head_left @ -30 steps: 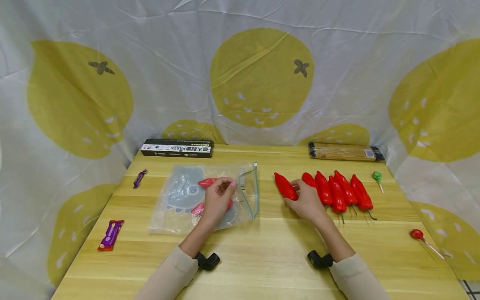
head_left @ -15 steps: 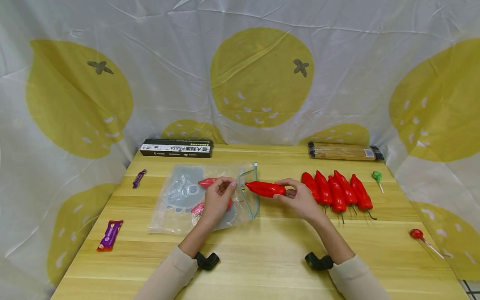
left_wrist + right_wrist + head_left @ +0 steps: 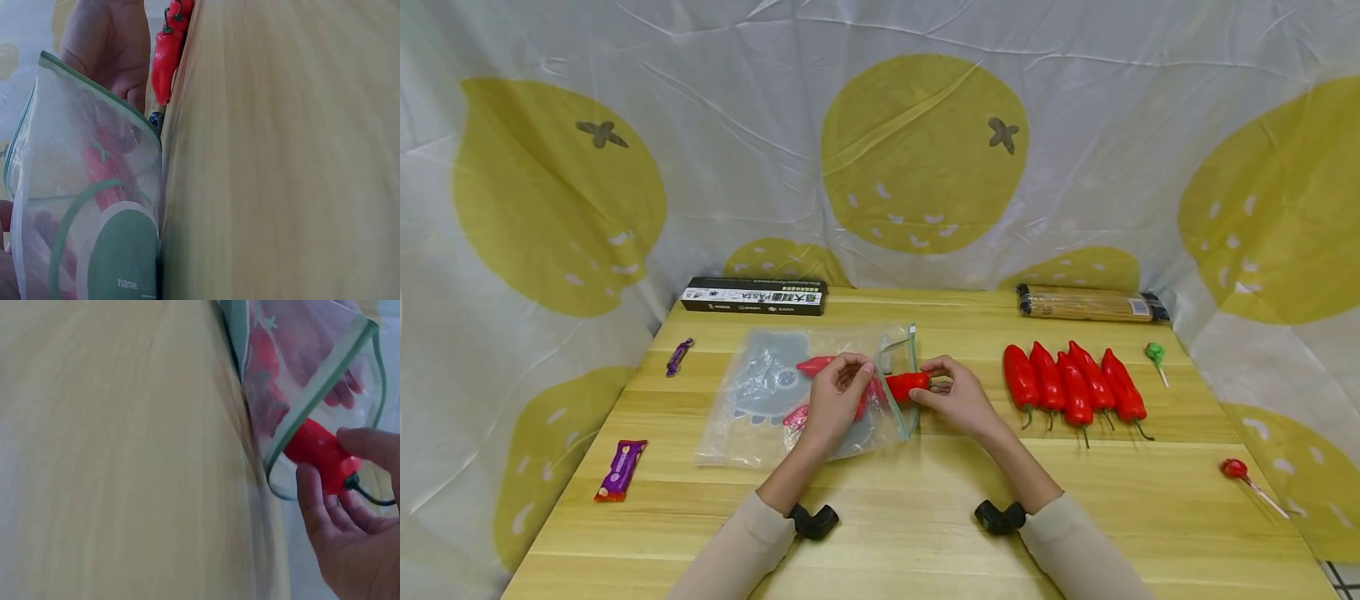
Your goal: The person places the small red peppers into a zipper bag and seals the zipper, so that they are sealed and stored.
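A clear zip bag (image 3: 730, 442) with a grey-blue print lies on the table, its green-edged mouth facing right and standing open. Near that mouth my left hand (image 3: 833, 400) pinches the upper plastic layer. Red peppers show through the film, one being a pepper (image 3: 814, 365) beyond the left hand. My right hand (image 3: 961, 400) holds another red pepper (image 3: 325, 453) by its stem end between thumb and fingers. That pepper's tip half is inside the bag mouth, while its green stem points back toward the palm.
Several red peppers (image 3: 1077, 392) lie in a row at right. Lollipops, one green (image 3: 1154, 353) and one red (image 3: 1232, 468), lie farther right. A pasta box (image 3: 752, 297) and a noodle pack (image 3: 1090, 303) stand at the back. Purple-wrapped sweets (image 3: 622, 471) lie left.
My right hand has lifted a red pepper from the left end of the row, turned it sideways and carried it left into the bag mouth. The left hand has stayed in place.
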`<state>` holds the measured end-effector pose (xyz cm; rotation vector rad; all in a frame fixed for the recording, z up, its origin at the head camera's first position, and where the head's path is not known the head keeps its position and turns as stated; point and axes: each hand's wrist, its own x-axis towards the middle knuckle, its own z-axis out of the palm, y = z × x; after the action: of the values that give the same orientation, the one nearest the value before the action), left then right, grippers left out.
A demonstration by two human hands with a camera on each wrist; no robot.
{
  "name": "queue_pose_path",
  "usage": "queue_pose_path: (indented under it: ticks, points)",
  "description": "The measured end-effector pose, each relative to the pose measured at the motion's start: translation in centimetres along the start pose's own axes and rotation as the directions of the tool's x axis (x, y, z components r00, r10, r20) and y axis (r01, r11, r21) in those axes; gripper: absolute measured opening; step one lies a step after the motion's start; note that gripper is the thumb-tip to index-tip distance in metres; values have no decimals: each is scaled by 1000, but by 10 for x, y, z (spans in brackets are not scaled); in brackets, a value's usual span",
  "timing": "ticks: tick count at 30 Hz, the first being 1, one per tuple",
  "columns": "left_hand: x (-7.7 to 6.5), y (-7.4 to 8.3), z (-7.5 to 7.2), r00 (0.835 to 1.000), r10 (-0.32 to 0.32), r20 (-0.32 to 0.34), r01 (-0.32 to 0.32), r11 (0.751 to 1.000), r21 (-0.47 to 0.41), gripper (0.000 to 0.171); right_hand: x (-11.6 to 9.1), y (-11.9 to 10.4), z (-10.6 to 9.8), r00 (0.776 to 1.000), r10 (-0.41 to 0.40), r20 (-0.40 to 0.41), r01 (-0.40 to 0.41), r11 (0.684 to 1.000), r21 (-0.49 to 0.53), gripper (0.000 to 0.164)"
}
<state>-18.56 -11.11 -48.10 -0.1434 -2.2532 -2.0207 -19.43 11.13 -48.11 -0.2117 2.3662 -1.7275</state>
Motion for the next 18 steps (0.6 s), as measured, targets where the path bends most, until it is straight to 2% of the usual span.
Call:
queue_pose_path:
  ticks: [3,7,13,18]
  points:
    - [0,-1,0,1000,4,4,-4,1000,0,26,4,0,8,998,-26,-62,23,999,-49,43]
    - [1,-2,1,1000,12,2,-12,1000,4,28,7,0,18,994,-45,-97,37,996,-79,36]
    - [1,-2,1,1000,16,-3,-16,1000,4,26,10,-2,29,998,-53,-36,53,998,14,40]
    - [1,-4,0,1000,4,-10,-4,1000,15,25,6,-4,22,1000,-4,-7,4,994,112,42]
